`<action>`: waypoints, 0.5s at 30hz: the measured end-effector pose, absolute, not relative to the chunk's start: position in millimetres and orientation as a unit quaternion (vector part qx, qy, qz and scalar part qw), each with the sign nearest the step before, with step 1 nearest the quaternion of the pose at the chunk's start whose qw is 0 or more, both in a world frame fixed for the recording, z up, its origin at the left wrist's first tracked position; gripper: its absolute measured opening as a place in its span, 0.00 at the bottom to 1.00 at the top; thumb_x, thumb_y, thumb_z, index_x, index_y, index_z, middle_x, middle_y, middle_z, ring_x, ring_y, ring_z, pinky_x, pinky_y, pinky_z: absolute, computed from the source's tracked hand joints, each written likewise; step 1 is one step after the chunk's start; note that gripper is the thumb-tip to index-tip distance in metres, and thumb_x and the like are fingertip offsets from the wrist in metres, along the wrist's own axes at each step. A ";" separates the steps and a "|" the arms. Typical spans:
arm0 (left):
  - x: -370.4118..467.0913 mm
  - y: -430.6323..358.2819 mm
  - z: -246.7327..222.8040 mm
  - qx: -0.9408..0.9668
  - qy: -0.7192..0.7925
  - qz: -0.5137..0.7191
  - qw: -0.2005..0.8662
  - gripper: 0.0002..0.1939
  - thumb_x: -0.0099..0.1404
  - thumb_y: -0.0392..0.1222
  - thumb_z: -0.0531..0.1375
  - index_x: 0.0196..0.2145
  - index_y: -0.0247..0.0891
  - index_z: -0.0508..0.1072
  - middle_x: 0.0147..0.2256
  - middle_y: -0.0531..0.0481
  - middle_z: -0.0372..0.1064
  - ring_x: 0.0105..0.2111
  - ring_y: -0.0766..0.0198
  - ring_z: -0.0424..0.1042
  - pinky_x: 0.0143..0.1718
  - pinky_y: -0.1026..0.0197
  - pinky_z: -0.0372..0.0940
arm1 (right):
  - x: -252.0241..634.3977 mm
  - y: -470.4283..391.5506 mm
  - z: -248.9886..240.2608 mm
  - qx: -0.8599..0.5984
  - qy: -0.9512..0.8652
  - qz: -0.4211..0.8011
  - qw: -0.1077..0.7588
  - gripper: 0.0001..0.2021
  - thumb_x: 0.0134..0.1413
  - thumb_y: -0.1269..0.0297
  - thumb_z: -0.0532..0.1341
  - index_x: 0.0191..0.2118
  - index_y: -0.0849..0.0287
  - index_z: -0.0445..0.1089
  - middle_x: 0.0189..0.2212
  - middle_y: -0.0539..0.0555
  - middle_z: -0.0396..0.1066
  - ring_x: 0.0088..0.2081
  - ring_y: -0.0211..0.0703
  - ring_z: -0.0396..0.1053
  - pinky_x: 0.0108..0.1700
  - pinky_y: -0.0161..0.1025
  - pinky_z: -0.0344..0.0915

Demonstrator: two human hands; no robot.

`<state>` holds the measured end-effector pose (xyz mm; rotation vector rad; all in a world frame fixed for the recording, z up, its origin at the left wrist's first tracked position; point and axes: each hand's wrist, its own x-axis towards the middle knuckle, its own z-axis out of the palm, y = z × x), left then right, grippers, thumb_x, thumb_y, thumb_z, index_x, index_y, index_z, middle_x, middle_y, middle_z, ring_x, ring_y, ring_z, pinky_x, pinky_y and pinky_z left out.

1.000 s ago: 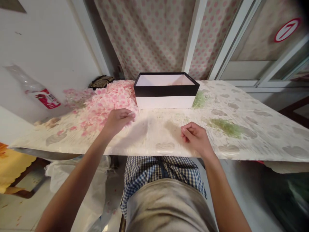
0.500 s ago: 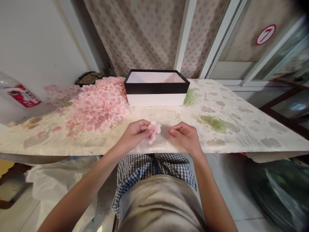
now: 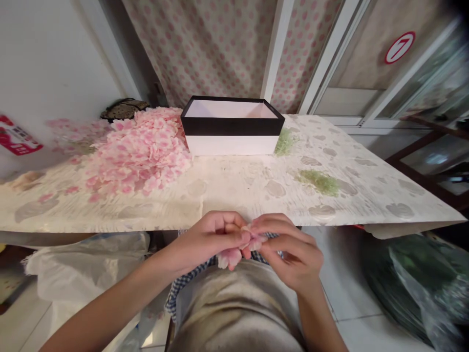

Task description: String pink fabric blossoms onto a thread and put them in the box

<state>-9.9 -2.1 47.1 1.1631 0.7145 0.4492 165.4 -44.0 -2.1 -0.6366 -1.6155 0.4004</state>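
Observation:
Pink-and-white artificial blossoms (image 3: 230,257) are pinched in my left hand (image 3: 216,239), in front of my body near the table's front edge. My right hand (image 3: 293,247) is closed, with its fingertips on the petals from the right side. What exactly lies between its fingers is partly hidden. Behind the hands, a large heap of pink blossoms (image 3: 146,151) lies on the left part of the table. A white box with a black rim (image 3: 232,144) stands at the back middle.
The patterned cloth on the table (image 3: 234,186) reaches its front edge. Thin green stems (image 3: 318,182) lie at the right, and more green pieces (image 3: 285,142) sit beside the box. A dark patterned pouch (image 3: 124,109) is behind the heap. White plastic bags (image 3: 80,269) hang below left.
Both hands have come back from the tabletop toward my body, carrying the blossoms. My right hand has closed the gap and now touches them. The view has shifted slightly.

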 end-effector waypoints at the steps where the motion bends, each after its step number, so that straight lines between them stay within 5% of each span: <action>1: -10.1 -3.3 47.5 0.531 0.327 0.203 0.755 0.11 0.60 0.43 0.64 0.28 0.33 0.70 0.23 0.52 0.71 0.17 0.76 0.64 0.18 0.72 0.55 | 164.9 -44.9 -2.8 -0.274 -0.708 0.173 0.628 0.19 0.48 0.85 0.63 0.38 0.50 0.74 0.37 0.54 0.76 0.40 0.49 0.73 0.40 0.51 0.72; 8: -12.9 -5.4 47.0 0.512 0.316 0.174 0.780 0.08 0.61 0.40 0.63 0.29 0.33 0.69 0.23 0.52 0.72 0.16 0.76 0.64 0.18 0.73 0.60 | 161.2 -49.1 2.9 -0.245 -0.722 0.089 0.641 0.15 0.47 0.87 0.61 0.34 0.59 0.73 0.32 0.55 0.75 0.35 0.45 0.73 0.32 0.45 0.74; 15: -12.0 -3.3 46.9 0.465 0.299 0.147 0.820 0.06 0.62 0.38 0.62 0.30 0.33 0.71 0.21 0.53 0.71 0.15 0.76 0.62 0.16 0.74 0.60 | 163.0 -57.2 8.2 -0.269 -0.742 0.119 0.603 0.14 0.47 0.87 0.61 0.34 0.59 0.70 0.35 0.56 0.73 0.36 0.44 0.72 0.33 0.45 0.73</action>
